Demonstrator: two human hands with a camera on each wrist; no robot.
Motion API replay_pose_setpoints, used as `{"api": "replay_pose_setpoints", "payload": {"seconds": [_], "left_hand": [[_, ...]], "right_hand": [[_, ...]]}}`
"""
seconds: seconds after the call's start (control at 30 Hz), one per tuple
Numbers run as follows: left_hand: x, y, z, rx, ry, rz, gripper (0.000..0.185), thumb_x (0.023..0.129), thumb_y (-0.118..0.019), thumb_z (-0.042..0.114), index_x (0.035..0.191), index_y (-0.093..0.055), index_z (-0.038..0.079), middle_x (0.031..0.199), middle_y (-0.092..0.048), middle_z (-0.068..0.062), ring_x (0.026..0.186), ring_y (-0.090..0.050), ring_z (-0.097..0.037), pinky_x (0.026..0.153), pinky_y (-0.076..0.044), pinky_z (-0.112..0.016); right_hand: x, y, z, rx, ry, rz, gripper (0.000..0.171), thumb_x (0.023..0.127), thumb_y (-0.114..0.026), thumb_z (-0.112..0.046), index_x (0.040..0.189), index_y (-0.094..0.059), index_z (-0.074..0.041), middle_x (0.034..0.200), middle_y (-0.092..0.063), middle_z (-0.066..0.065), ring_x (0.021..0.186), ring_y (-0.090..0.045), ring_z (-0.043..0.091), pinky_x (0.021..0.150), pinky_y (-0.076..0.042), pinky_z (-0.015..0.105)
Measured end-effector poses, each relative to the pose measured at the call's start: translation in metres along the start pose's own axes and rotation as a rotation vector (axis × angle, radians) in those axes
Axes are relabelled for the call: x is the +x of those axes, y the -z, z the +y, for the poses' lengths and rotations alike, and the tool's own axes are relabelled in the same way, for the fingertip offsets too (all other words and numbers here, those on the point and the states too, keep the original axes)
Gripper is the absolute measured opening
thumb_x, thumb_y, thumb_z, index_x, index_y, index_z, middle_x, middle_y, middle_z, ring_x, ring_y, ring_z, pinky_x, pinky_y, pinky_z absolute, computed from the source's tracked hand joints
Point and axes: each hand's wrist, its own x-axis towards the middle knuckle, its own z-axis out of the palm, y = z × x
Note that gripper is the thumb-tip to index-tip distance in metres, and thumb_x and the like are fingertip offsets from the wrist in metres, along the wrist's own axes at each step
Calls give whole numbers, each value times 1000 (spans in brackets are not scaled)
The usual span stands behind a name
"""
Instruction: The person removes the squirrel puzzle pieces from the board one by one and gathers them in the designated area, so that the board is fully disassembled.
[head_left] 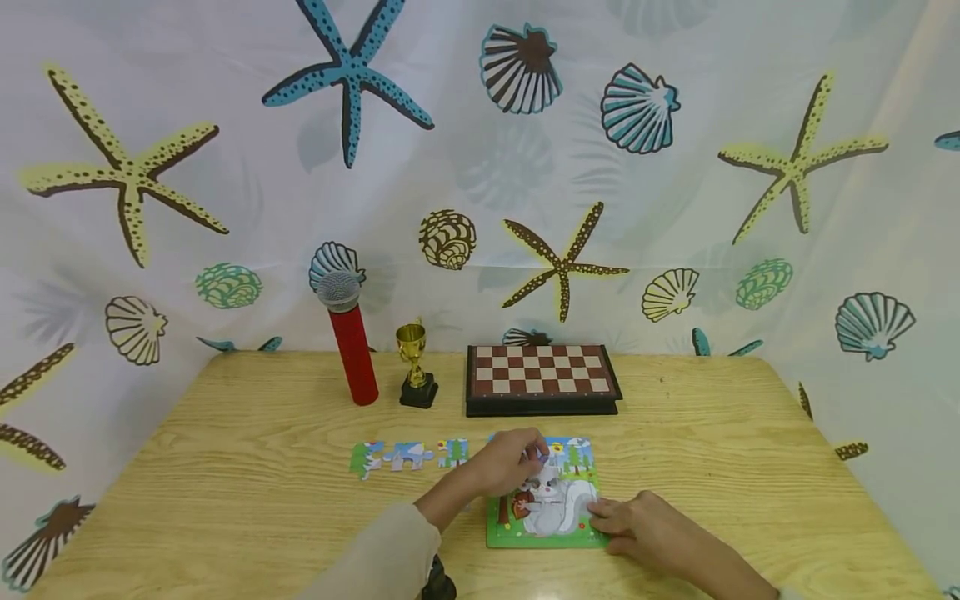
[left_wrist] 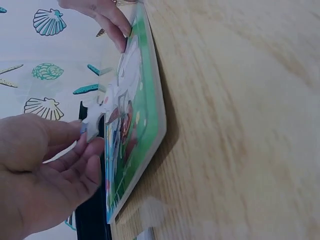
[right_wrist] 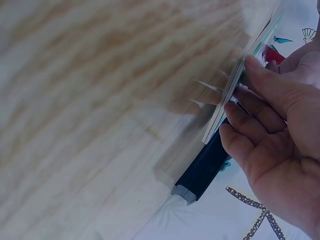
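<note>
A jigsaw puzzle with a white squirrel picture lies in its green-bordered board [head_left: 551, 541] on the table. My left hand [head_left: 506, 462] is over the board's upper left part, pinching a small puzzle piece [left_wrist: 93, 120] between thumb and fingers. The piece stands tilted near the picture's surface; whether it touches is not clear. At the board's right edge, my right hand [head_left: 647, 527] rests with fingers fairly straight, its fingertips touching the board. Loose puzzle pieces [head_left: 408, 455] lie on the table left of the board.
Behind the board stands a folded chessboard case [head_left: 542, 410]. A small gold trophy [head_left: 414, 367] and a red microphone [head_left: 352, 350] stand to its left on the wooden table [head_left: 247, 500]. A curtain with starfish and shells [head_left: 420, 158] hangs behind.
</note>
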Motion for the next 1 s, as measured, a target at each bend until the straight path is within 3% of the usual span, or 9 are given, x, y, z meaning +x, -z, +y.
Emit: {"api": "replay_pose_setpoints", "payload": {"seconds": [0.17, 0.33, 0.5, 0.73, 1.0], "left_hand": [[1, -1, -1, -23, -5, 99, 6, 94, -56, 8, 93, -63, 7, 81, -61, -1, 66, -48, -7, 59, -42, -19], [0, 0, -4, -39, -14, 142, 5, 93, -59, 7, 91, -63, 8, 81, -62, -1, 69, -50, -6, 61, -44, -19], [-8, 11, -6, -49, -46, 168, 5, 93, -59, 8, 92, -63, 6, 85, -63, -3, 76, -54, -9, 67, -45, -20], [-29, 39, -21, -49, -55, 159, 5, 92, -60, 9, 92, -63, 5, 88, -64, -3, 79, -56, -11, 70, -47, -21], [-67, 70, -58, -13, 3, 146, 5, 92, -61, 10, 89, -64, 9, 83, -63, 0, 75, -54, -10, 66, -46, -22]], "right_hand": [[0, -1, 1, -1, 14, 5, 36, 85, -67, -19, 118, -66, -6, 124, -63, 13, 111, -63, 23, 85, -54, 34], [-1, -1, 3, -12, 1, -6, 36, 86, -67, -19, 119, -66, -7, 125, -62, 12, 113, -62, 22, 89, -52, 41], [-1, -1, 2, -28, 7, -7, 36, 86, -66, -21, 120, -66, -9, 125, -63, 10, 113, -62, 20, 88, -52, 43], [-2, -1, 2, 7, 2, 22, 35, 84, -68, -18, 118, -67, -7, 124, -63, 11, 112, -62, 22, 88, -52, 41], [-1, 2, -2, 17, 7, 12, 37, 83, -70, -19, 117, -66, -5, 124, -62, 14, 111, -62, 25, 86, -53, 38]]}}
